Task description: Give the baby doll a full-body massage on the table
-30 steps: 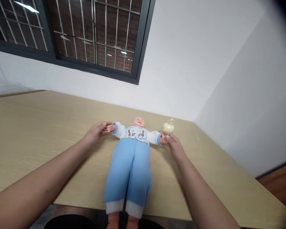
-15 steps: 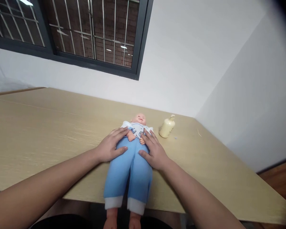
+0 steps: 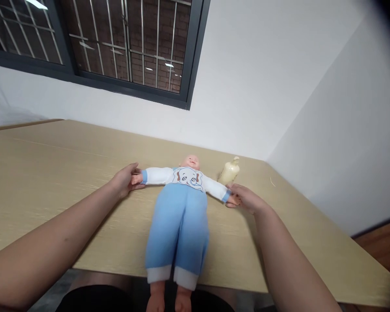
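Blue-clad doll (image 3: 178, 216) supine, head away.

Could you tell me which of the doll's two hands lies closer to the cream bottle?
The doll's hand held by the right hand; it lies just in front of the bottle. The other one, in the left hand, is across the doll.

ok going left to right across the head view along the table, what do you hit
left hand → doll, arms spread out flat → right hand, with the cream pump bottle standing just behind it, all on the wooden table
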Tool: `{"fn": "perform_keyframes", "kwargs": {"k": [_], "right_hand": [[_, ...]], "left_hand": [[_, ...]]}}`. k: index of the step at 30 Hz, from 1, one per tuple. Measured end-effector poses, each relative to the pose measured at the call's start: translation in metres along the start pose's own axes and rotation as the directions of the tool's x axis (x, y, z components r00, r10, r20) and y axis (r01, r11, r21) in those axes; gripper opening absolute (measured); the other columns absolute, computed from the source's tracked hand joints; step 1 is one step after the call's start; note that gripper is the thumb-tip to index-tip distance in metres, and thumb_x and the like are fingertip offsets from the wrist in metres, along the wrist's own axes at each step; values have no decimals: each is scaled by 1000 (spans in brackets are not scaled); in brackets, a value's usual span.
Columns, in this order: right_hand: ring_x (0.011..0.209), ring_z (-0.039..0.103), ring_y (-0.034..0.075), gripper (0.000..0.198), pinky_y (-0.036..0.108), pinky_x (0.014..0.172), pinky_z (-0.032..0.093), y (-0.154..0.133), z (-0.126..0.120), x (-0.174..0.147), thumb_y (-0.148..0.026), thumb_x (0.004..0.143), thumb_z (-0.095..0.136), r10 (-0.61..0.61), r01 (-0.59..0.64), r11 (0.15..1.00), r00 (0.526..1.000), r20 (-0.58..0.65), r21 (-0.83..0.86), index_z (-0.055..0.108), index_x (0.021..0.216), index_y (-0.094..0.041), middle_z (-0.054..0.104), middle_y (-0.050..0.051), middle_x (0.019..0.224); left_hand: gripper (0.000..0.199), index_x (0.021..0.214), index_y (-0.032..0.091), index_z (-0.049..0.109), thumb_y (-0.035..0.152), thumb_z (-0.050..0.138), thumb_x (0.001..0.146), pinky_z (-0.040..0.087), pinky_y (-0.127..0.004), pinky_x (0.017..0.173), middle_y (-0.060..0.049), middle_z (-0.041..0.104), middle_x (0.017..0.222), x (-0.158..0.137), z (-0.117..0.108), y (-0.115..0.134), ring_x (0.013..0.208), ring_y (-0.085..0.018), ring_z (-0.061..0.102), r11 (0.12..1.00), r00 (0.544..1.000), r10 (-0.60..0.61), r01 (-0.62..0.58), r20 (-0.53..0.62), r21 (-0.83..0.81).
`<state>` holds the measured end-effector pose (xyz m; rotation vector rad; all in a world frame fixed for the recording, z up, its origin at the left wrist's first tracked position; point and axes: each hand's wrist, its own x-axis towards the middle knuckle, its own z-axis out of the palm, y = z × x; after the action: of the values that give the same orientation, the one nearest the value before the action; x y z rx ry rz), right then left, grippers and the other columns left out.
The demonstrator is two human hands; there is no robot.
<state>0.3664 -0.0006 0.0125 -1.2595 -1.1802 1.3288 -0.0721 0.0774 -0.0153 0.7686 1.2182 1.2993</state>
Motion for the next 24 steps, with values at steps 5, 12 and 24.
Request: {"fn": "perform_keyframes", "kwargs": {"k": [5,12,24], "right_hand": [[66,62,17,38,28,58,53,0,1,4,-55,84,68,-96,98,994,995,28,-44,69,91,-17,69,5,76],[134,53,31,59,50,110,44,12,46,-3,-57,92,59,-531,533,702,834,152,-472,53,142,-28,54,7,148],[154,13,36,84,60,123,20,30,91,-16,-66,88,57,-454,531,270,806,380,-803,32,157,-23,16,13,167]], "left_hand": [[33,83,16,64,47,55,87,58,-33,63,-8,68,78,-3,2,-2,69,-20,66,994,993,105,-104,50,-24],[49,120,15,69,52,60,89,45,-45,106,-13,68,128,-45,28,-15,121,-32,61,681,676,541,-701,500,211],[71,151,19,44,53,60,90,33,-53,116,-15,45,154,-70,46,-28,140,-34,41,-50,386,447,-890,807,453]]}}
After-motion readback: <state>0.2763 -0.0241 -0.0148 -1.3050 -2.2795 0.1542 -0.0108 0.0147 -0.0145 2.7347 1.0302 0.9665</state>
